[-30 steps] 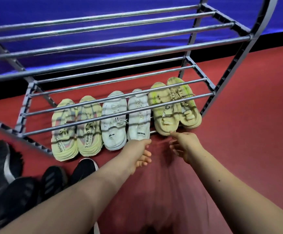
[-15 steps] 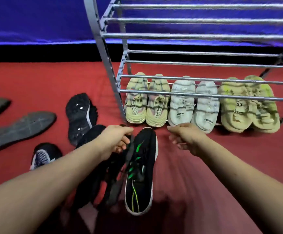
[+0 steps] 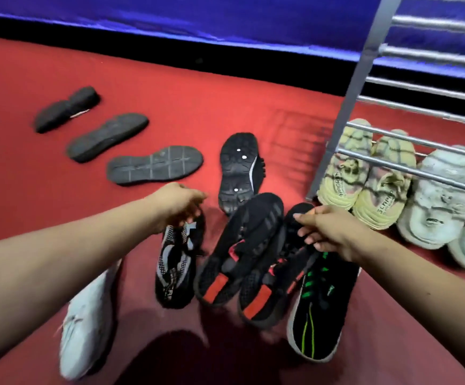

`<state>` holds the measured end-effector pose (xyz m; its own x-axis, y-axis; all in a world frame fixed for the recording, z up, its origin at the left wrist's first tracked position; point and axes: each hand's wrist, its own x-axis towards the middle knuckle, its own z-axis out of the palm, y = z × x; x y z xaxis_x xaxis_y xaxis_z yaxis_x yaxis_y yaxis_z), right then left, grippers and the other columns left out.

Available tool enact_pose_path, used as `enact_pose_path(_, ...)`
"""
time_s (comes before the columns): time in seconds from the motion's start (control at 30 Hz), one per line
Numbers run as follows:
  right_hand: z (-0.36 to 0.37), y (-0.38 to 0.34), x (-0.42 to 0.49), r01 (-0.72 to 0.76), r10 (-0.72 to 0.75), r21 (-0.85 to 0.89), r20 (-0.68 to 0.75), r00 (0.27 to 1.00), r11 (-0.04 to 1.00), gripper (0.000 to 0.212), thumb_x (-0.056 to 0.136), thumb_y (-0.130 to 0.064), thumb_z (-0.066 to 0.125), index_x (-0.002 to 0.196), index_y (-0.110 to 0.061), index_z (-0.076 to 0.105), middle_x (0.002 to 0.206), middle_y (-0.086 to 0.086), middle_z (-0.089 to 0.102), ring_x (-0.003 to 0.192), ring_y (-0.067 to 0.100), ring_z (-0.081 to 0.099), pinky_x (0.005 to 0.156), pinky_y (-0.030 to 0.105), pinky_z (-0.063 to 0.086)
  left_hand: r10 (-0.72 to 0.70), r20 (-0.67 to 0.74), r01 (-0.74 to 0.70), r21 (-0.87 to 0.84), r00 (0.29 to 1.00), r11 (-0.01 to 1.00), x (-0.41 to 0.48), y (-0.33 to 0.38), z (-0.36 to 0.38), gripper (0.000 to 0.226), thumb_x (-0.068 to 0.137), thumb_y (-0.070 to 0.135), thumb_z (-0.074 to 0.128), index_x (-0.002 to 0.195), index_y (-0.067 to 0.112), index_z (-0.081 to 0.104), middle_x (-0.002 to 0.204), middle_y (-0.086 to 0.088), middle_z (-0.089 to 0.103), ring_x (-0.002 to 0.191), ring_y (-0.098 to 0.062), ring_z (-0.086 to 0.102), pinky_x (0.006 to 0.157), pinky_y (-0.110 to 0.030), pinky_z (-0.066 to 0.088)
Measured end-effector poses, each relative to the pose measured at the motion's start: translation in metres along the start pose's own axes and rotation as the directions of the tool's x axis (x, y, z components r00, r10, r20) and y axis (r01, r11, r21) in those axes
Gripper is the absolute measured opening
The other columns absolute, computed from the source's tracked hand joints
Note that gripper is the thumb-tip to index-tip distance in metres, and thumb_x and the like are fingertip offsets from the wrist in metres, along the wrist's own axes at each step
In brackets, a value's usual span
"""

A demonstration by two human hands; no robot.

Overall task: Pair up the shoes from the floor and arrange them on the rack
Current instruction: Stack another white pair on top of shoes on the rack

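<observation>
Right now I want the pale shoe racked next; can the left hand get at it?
Probably not yet: the left hand holds a black-and-white shoe. The pale shoe lies uncovered under that forearm.

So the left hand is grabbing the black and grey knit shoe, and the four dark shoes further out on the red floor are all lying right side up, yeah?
Not quite. The head view shows the four dark shoes lying sole-up, not right side up. The left hand does grip the black and grey knit shoe.
</observation>
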<state>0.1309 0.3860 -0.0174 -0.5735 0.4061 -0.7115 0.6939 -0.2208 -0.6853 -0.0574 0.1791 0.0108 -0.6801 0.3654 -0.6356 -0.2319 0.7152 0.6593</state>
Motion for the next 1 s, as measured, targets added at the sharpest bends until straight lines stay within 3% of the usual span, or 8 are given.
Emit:
enact_pose_path(0.2,0.077,-0.056,-0.003,0.055,-0.031,-0.182,0.135,0.990,0.982,0.022,0.087,-0.030,0.065,0.074,-0.017,0.053,0.066,0.003,0.059,0.043,0.008,0.047,0.037,0.013,0.037,-0.120,0.018,0.116,0.160,0.993,0.980,-0.014,-0.038,-0.077,0.011,0.089,0.020,0.060,0.086,0.009,0.057,0.061,-0.008,0.054,0.042,-0.017,0.043,0.044,-0.018,0.031)
enact_pose_path(0.33,0.115,-0.076,0.005,0.090,-0.039,-0.289,0.176,0.984,0.953,0.021,0.086,-0.028,0.065,0.074,-0.017,0.053,0.066,0.005,0.060,0.042,0.010,0.048,0.039,0.015,0.037,-0.118,0.066,0.099,0.239,0.991,0.966,0.002,-0.064,-0.117,0.009,0.089,0.016,0.058,0.084,0.009,0.056,0.058,-0.008,0.053,0.036,-0.016,0.043,0.040,-0.017,0.031)
enact_pose_path(0.6,0.179,-0.080,0.005,-0.026,0.081,-0.405,0.121,0.989,0.914,0.024,0.088,-0.029,0.064,0.070,-0.017,0.053,0.064,0.005,0.062,0.036,0.007,0.048,0.039,0.014,0.040,-0.063,0.044,0.057,0.125,0.997,0.991,0.022,-0.126,-0.180,0.011,0.089,0.014,0.057,0.079,0.010,0.060,0.059,-0.009,0.054,0.036,-0.014,0.043,0.039,-0.018,0.033)
enact_pose_path(0.73,0.236,-0.093,0.018,0.002,0.085,-0.470,0.163,0.983,0.882,0.021,0.089,-0.028,0.062,0.073,-0.017,0.054,0.063,0.005,0.058,0.036,0.007,0.048,0.039,0.013,0.039,-0.018,0.020,0.015,0.115,1.000,0.993,0.027,-0.161,-0.197,0.010,0.086,0.012,0.062,0.075,0.011,0.062,0.053,-0.003,0.054,0.041,-0.015,0.045,0.035,-0.013,0.034)
enact_pose_path(0.8,0.265,-0.101,0.025,0.041,0.049,-0.457,0.184,0.982,0.888,0.022,0.089,-0.024,0.062,0.073,-0.014,0.053,0.063,0.007,0.057,0.034,0.008,0.047,0.036,0.013,0.036,0.100,0.008,-0.098,0.310,0.995,0.946,0.027,-0.177,-0.205,0.007,0.082,0.006,0.060,0.080,0.013,0.061,0.065,-0.004,0.060,0.060,-0.022,0.053,0.046,-0.018,0.040)
enact_pose_path(0.87,0.289,-0.102,0.031,0.066,0.027,-0.453,0.197,0.980,0.889,0.025,0.090,-0.024,0.062,0.069,-0.015,0.052,0.061,0.006,0.056,0.035,0.009,0.047,0.034,0.013,0.034,0.265,0.074,-0.259,0.564,0.961,0.784,0.022,-0.188,-0.214,0.026,0.078,0.005,0.060,0.102,0.014,0.062,0.087,-0.006,0.058,0.084,-0.024,0.054,0.071,-0.022,0.043)
enact_pose_path(0.93,0.304,-0.096,0.033,0.077,0.031,-0.478,0.215,0.976,0.875,0.025,0.089,-0.026,0.062,0.069,-0.016,0.052,0.061,0.005,0.056,0.037,0.010,0.046,0.033,0.014,0.034,0.345,0.179,-0.376,0.637,0.921,0.673,0.017,-0.199,-0.217,0.043,0.076,0.007,0.061,0.117,0.021,0.062,0.096,-0.007,0.047,0.090,-0.024,0.051,0.081,-0.022,0.042)
enact_pose_path(1.0,0.309,-0.087,0.035,0.082,0.042,-0.512,0.225,0.973,0.855,0.024,0.089,-0.026,0.062,0.070,-0.016,0.052,0.061,0.005,0.055,0.040,0.011,0.046,0.033,0.014,0.034,0.359,0.217,-0.413,0.617,0.908,0.671,0.015,-0.208,-0.215,0.049,0.074,0.009,0.062,0.121,0.025,0.062,0.105,-0.008,0.045,0.096,-0.022,0.053,0.089,-0.022,0.043)
